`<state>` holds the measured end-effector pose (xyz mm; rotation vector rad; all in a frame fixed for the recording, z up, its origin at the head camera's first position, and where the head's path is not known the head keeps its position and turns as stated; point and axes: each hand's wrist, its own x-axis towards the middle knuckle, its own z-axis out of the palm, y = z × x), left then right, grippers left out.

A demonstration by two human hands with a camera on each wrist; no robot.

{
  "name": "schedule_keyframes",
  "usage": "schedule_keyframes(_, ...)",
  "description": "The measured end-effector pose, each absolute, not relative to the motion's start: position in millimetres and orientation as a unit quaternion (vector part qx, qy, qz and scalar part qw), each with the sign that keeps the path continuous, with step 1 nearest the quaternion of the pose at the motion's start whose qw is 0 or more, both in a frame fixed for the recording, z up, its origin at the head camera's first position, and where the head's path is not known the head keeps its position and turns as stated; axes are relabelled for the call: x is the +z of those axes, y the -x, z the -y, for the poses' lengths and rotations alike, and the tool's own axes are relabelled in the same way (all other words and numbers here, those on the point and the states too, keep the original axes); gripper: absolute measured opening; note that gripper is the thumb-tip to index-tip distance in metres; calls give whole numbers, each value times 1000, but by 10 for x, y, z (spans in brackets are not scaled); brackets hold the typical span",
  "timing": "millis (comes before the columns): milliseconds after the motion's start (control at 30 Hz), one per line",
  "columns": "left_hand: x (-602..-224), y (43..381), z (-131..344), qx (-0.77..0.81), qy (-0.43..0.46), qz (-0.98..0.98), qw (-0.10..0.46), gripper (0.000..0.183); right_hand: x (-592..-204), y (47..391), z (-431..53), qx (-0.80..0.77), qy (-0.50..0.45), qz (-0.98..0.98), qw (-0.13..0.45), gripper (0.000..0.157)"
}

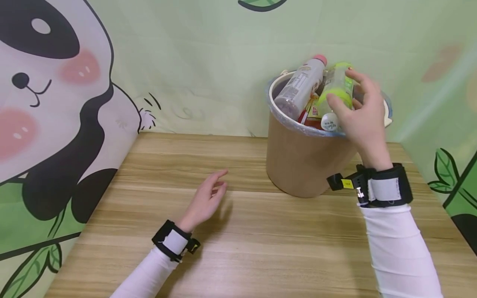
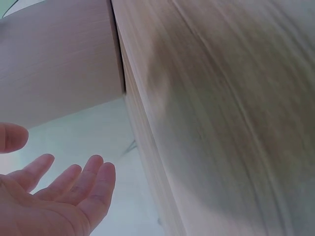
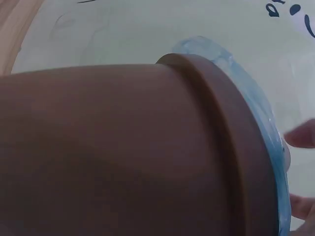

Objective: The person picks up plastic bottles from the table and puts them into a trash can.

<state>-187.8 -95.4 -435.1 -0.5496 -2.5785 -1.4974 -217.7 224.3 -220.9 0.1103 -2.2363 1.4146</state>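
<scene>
My right hand (image 1: 367, 114) is over the rim of a brown bin (image 1: 302, 161), thumb and fingers spread around a clear plastic bottle (image 1: 333, 80) with bright green parts. In the right wrist view, a thumb (image 3: 301, 134) and a fingertip show apart beside the bin's rim. Next to that bottle, a pale bottle (image 1: 302, 85) with a pink cap leans in the bin. A red and yellow wrapper (image 1: 312, 114) lies between them, and a round white piece (image 1: 329, 122) sits at the front rim. My left hand (image 1: 205, 200) hovers over the table, fingers loosely extended, holding nothing.
The bin stands at the back right of a wooden table (image 1: 238, 248), lined with a bluish plastic bag (image 1: 288, 123) folded over its rim. Behind the table hangs a pale green cloth (image 1: 193, 74) with a printed panda (image 1: 56, 95).
</scene>
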Motion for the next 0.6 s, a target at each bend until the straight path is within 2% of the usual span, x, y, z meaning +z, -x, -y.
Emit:
schedule_keyframes(100, -4369, 1879, 952, -497, 184, 846, 61, 41, -2246, 2184, -2254, 447, -45, 860, 243, 58)
schedule_keyframes(267, -4248, 1802, 908, -502, 176, 845, 61, 39, -2278, 2219, -2307, 384, -41, 888, 249, 54)
schedule_keyframes(467, -4385, 1877, 954, -498, 178, 847, 60, 40, -2283, 2222, -2313, 380, -34, 888, 258, 51)
schedule_keyframes(600, -4375, 1883, 973, -489, 183, 850, 64, 41, -2279, 2187, -2286, 397, -40, 871, 288, 47)
